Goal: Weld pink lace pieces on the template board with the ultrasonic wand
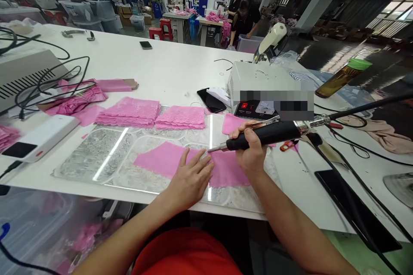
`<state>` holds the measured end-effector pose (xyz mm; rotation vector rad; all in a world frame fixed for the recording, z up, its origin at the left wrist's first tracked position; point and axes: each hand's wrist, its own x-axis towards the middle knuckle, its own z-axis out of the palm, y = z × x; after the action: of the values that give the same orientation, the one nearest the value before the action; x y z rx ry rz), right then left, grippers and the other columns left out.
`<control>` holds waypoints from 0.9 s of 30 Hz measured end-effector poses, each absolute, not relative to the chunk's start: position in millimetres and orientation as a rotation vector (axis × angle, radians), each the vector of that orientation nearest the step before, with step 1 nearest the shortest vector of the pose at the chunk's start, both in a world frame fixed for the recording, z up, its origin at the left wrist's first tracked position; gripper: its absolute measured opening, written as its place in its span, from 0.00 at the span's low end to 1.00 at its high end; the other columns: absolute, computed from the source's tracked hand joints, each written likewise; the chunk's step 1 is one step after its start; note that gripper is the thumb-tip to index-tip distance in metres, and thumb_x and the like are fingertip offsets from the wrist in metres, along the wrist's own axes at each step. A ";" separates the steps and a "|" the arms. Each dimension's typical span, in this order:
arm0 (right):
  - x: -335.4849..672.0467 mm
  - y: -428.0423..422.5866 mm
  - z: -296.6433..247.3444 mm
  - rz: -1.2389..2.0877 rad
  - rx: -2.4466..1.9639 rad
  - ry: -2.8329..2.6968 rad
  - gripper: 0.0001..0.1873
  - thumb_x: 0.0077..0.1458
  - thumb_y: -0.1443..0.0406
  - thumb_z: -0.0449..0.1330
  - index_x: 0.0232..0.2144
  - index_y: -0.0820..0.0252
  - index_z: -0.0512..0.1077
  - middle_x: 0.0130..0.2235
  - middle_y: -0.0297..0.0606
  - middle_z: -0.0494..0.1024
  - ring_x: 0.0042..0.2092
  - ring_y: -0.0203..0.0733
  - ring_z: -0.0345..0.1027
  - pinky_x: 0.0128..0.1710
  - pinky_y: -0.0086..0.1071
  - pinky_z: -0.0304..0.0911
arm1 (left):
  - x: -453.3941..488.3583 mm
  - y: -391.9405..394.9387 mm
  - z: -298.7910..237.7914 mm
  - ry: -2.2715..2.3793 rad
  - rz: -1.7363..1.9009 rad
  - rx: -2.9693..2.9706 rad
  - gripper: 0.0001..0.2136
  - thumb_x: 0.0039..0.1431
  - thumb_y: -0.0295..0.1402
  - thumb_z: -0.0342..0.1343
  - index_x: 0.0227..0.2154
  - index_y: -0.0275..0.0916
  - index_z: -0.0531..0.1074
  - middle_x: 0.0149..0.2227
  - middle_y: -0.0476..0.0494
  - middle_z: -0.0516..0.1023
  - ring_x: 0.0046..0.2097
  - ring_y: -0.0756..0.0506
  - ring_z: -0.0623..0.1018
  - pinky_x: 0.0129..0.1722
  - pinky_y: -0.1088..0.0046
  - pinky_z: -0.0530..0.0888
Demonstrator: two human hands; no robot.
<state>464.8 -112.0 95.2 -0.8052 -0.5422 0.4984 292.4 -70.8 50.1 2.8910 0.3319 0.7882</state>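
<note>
A pink piece of fabric [229, 169] lies on a clear, marbled mat [106, 154]. My left hand [192, 178] rests flat on the fabric, fingers stretched out and slightly spread. In my right hand [251, 152] is a black corded handpiece [274, 134] with a metal tip [217, 148]. The tip points left and meets the fabric just beyond my left fingertips. A slim silver piece [264, 123] runs along the top of the handpiece; whether it is separate I cannot tell. Behind the fabric sit two stacks of pink lace-edged pieces, one larger [129, 112] and one smaller [180, 117].
A control box [271, 77] stands behind my right hand, with a black phone [211, 101] beside it. Thick cables [364, 106] cross the right side. A capped bottle [343, 78] stands there too. At left are a white device [41, 137] and tangled wires. Co-workers are in the background.
</note>
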 end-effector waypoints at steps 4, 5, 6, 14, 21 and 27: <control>464.9 -110.9 94.9 0.490 -0.808 -0.553 0.12 0.45 0.63 0.63 0.33 0.55 0.65 0.27 0.25 0.68 0.26 0.30 0.65 0.29 0.31 0.65 | 293.0 -69.9 49.4 0.327 0.794 2.890 0.13 0.66 0.27 0.47 0.49 0.36 0.72 0.52 0.37 0.76 0.60 0.36 0.68 0.62 0.42 0.56; 465.1 -110.8 94.9 0.486 -0.810 -0.556 0.12 0.45 0.63 0.63 0.32 0.55 0.65 0.27 0.25 0.68 0.25 0.30 0.65 0.29 0.31 0.65 | 293.1 -69.8 49.1 0.326 0.798 2.891 0.13 0.66 0.27 0.47 0.49 0.35 0.72 0.51 0.37 0.76 0.60 0.36 0.68 0.62 0.42 0.56; 465.2 -110.7 94.9 0.483 -0.815 -0.560 0.12 0.45 0.63 0.64 0.32 0.55 0.65 0.27 0.25 0.68 0.25 0.30 0.65 0.29 0.31 0.65 | 293.3 -69.7 48.9 0.327 0.800 2.892 0.13 0.66 0.27 0.47 0.49 0.35 0.72 0.51 0.37 0.76 0.60 0.36 0.68 0.62 0.42 0.56; 465.6 -108.1 96.9 0.470 -0.840 -0.583 0.10 0.45 0.63 0.64 0.29 0.56 0.65 0.25 0.26 0.67 0.25 0.31 0.64 0.28 0.31 0.64 | 293.9 -69.0 49.3 0.317 0.823 2.881 0.13 0.66 0.27 0.46 0.48 0.36 0.72 0.51 0.38 0.77 0.59 0.36 0.69 0.62 0.42 0.55; 504.4 -129.3 114.8 0.240 -0.842 -0.464 0.08 0.42 0.65 0.60 0.28 0.57 0.65 0.24 0.26 0.66 0.22 0.30 0.63 0.23 0.29 0.62 | 295.0 -67.3 46.6 0.306 0.879 2.879 0.13 0.65 0.27 0.46 0.47 0.37 0.73 0.50 0.39 0.77 0.60 0.36 0.69 0.63 0.44 0.54; 530.8 -143.1 120.7 0.112 -0.938 -0.432 0.06 0.39 0.67 0.60 0.23 0.59 0.65 0.20 0.25 0.65 0.18 0.31 0.61 0.19 0.28 0.59 | 295.3 -65.6 43.3 0.297 0.911 2.877 0.14 0.66 0.28 0.46 0.48 0.38 0.73 0.50 0.40 0.78 0.60 0.36 0.69 0.64 0.45 0.53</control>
<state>530.8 -143.1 120.7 -0.9381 -0.4322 0.1121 295.3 -65.6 43.3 2.8769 0.2975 0.9110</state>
